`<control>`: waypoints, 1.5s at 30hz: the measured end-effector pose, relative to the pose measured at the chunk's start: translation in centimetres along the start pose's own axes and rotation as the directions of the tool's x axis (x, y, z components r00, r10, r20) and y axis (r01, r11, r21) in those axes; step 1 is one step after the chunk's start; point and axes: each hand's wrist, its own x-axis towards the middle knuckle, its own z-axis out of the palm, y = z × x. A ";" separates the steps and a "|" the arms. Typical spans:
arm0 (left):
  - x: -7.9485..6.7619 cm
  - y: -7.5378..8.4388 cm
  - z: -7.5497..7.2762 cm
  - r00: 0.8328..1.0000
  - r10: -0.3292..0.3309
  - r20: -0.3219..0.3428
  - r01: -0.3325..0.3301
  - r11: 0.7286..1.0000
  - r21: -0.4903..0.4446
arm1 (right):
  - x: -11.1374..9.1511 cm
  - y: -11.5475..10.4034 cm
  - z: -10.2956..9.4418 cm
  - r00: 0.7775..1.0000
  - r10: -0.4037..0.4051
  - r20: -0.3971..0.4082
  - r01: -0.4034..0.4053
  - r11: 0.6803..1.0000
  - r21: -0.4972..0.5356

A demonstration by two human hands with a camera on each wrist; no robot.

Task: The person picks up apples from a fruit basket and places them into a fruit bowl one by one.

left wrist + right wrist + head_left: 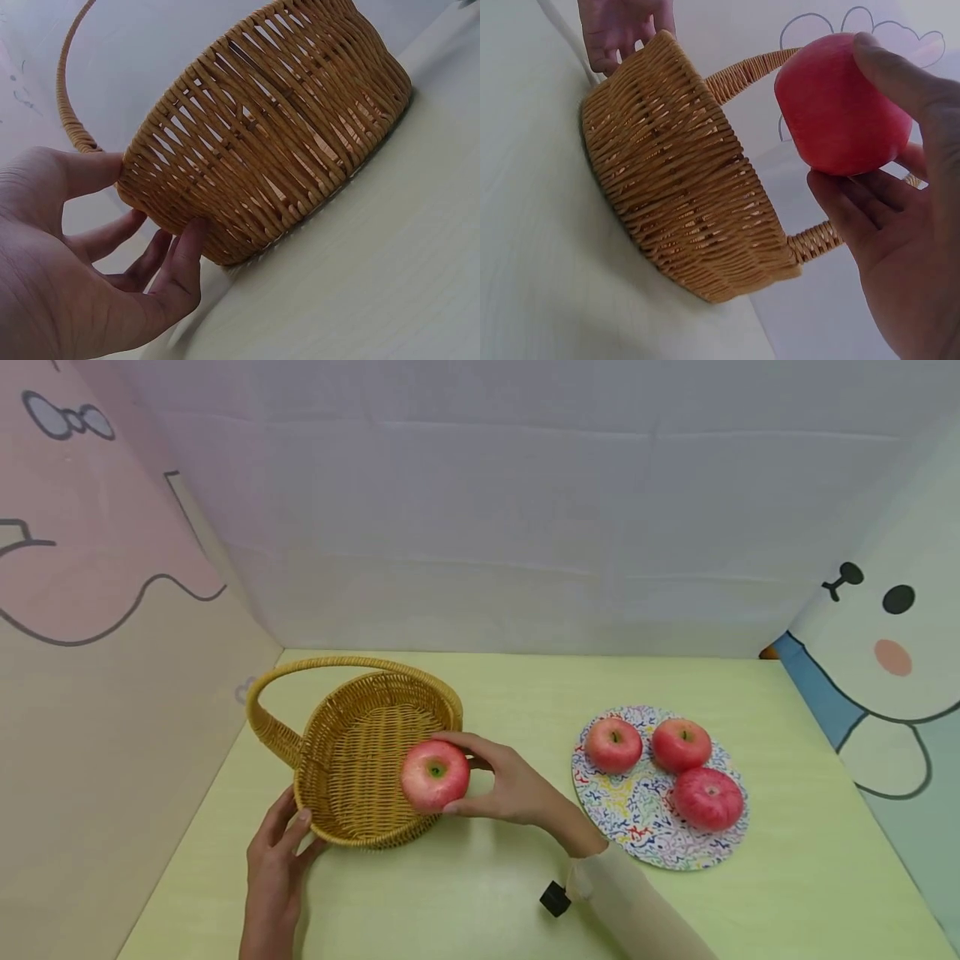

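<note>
A red apple [436,776] is pinched between thumb and fingers of my right hand [498,783]. It is above the right side of a wicker basket [375,842], at the handle's right foot. In the right wrist view the apple [844,109] is clear of the basket's rim. My left hand [276,860] grips the basket at its near left side. The left wrist view shows the thumb at the rim and the fingers [184,262] bent against the woven wall. No apple shows on the visible part of the basket's floor.
On the right, a round patterned mat [652,843] bears three red apples, one of them a front apple [708,799]. A small black cube [555,899] is by the right sleeve [630,902]. Cloth walls [510,527] enclose the pale green table [480,893].
</note>
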 end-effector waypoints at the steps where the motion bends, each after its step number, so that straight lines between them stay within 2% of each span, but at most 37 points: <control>1: 0.0 0.0 0.0 1.000 0.000 0.000 0.000 1.000 0.001 | -0.2 0.1 -0.1 1.000 0.002 -0.012 -0.002 1.000 0.004; 6: 0.1 0.0 -0.2 1.000 -0.006 -0.007 0.006 1.000 0.004 | -1.3 0.5 -0.5 0.997 0.009 -0.076 -0.009 1.000 0.006; 13: 0.2 -0.2 -0.4 1.000 -0.006 0.003 0.006 1.000 -0.004 | -3.3 0.8 -1.1 0.983 0.012 -0.184 -0.022 0.998 -0.054; 19: 0.2 -0.3 -0.1 0.999 0.030 0.043 -0.029 0.999 -0.016 | -5.1 1.1 -1.9 0.959 0.060 -0.277 -0.080 0.995 -0.061; 22: 0.1 -0.3 -0.1 0.998 0.037 0.040 -0.037 0.999 -0.014 | -6.0 1.4 -2.2 0.945 0.081 -0.318 -0.105 0.993 -0.061; 28: 0.1 -0.2 -0.1 1.000 0.010 0.026 -0.010 1.000 -0.003 | -8.0 2.1 -2.6 0.900 0.150 -0.409 -0.173 0.985 -0.019; 37: -0.2 -0.2 -0.2 1.000 0.002 0.012 -0.003 1.000 0.028 | -11.3 2.8 -2.9 0.806 0.245 -0.539 -0.266 0.963 0.041; 45: -0.1 -0.2 -0.1 1.000 0.002 0.005 -0.002 1.000 0.029 | -13.0 2.9 -3.0 0.732 0.233 -0.641 -0.235 0.968 0.083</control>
